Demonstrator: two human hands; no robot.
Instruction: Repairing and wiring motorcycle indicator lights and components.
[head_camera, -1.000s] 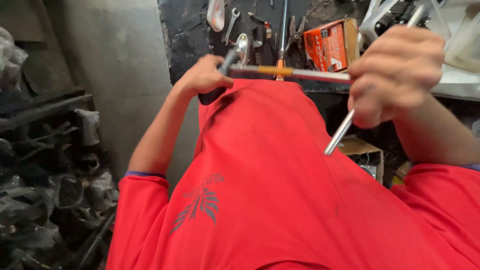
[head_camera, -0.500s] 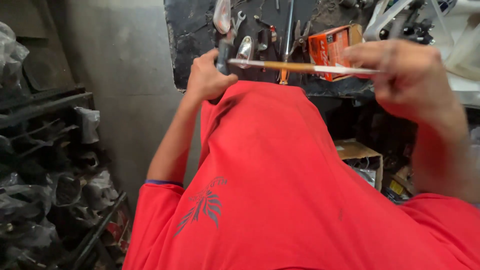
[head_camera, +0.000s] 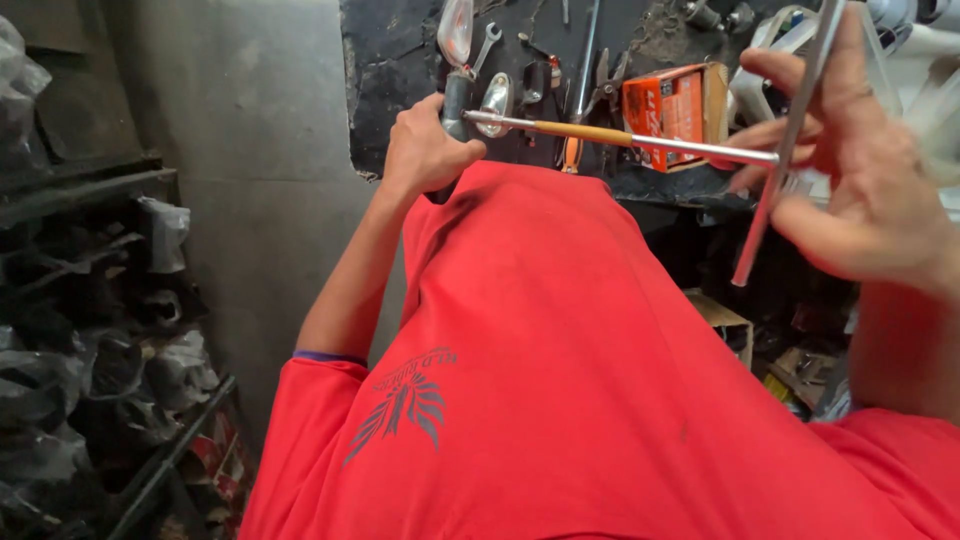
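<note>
Left hand clenching dark part; right hand pinching T-wrench, turning it. Next likely needs steady axial pressure.

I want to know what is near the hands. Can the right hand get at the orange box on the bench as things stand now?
Probably yes, but not freely. The right hand is close to the orange box, but its fingers already hold a metal rod, so it could hardly grasp the box.
</note>
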